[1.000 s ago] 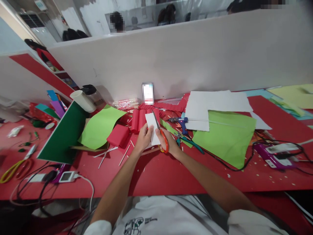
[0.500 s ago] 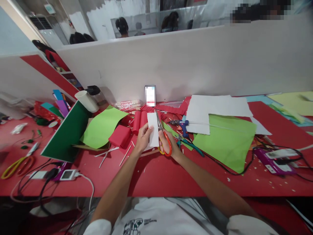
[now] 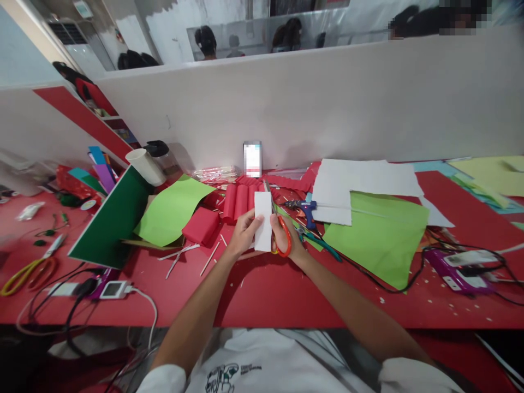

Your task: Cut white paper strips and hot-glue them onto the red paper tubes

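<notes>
Between my hands a white paper strip [image 3: 262, 218] stands upright over the table. My left hand [image 3: 245, 233] pinches its left edge, thumb in front. A pair of scissors [image 3: 285, 236] with orange and yellow handles is in my right hand [image 3: 282, 240], its blades pointing away beside the strip's right edge. The right thumb lies close to that edge; whether it touches the paper I cannot tell. Just behind the strip lie several red paper rolls [image 3: 241, 202]. A folded red paper block [image 3: 200, 226] sits left of my left hand.
A blue glue gun [image 3: 308, 212] and teal-handled pliers [image 3: 325, 246] lie to the right, near green paper [image 3: 379, 237] and white card [image 3: 368, 177]. A phone [image 3: 252, 160] leans on the partition. At left are a dark green board [image 3: 112, 221], yellow-orange scissors [image 3: 35, 270] and cables.
The white strip has shifted slightly right and down and now stands straighter. Both hands have moved a little right with it, and the scissors' blades are now partly behind the strip.
</notes>
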The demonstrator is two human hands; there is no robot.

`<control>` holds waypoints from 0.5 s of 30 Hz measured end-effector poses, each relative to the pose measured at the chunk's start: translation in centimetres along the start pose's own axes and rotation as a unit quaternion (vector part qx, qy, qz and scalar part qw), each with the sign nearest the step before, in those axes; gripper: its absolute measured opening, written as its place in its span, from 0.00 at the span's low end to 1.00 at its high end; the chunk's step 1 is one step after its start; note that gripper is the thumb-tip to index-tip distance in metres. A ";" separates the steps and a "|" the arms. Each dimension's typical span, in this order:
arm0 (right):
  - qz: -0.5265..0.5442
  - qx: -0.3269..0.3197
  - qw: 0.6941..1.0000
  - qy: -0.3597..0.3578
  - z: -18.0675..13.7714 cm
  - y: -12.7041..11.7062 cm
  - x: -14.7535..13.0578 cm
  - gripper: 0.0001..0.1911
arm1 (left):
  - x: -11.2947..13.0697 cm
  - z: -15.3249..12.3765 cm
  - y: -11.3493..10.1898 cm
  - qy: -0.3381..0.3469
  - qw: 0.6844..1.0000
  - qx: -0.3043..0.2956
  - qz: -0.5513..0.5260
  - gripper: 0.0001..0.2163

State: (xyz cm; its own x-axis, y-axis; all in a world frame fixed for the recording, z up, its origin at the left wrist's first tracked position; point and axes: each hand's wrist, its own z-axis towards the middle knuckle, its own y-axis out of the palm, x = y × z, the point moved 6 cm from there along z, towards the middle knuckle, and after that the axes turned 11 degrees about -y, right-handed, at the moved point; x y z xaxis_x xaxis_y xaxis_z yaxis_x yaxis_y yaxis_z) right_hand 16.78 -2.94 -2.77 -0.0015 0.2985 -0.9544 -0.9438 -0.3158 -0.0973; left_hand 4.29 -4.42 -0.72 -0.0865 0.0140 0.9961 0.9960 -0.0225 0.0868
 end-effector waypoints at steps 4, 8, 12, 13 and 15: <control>0.110 -0.016 0.994 0.000 0.1 -0.3 -0.9 0.36 | 0.1 0.4 -1.9 0.013 0.997 0.076 -0.019 0.24; 0.152 -0.026 0.988 0.010 0.8 -1.3 -1.3 0.28 | -0.1 1.1 -3.4 0.011 0.992 0.124 -0.026 0.21; 0.103 -0.051 0.993 0.004 1.4 -2.7 -1.5 0.22 | -0.4 1.7 -4.1 0.007 0.991 0.130 -0.035 0.18; 0.086 -0.061 0.994 -0.002 1.5 -3.2 -1.6 0.21 | -0.6 1.8 -4.3 0.006 0.991 0.131 -0.039 0.17; 0.041 -0.090 0.995 0.000 1.4 -4.0 -1.7 0.19 | -0.8 2.0 -4.5 0.007 0.990 0.132 -0.044 0.15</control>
State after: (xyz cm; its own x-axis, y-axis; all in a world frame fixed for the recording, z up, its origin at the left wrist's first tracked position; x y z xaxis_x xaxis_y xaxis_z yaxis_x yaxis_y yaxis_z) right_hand 20.10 -0.89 -0.33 -0.0754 0.2654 -0.9612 -0.8665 -0.4944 -0.0685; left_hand -0.12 -2.35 -1.94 -0.1708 -0.0092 0.9853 0.9560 0.2407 0.1680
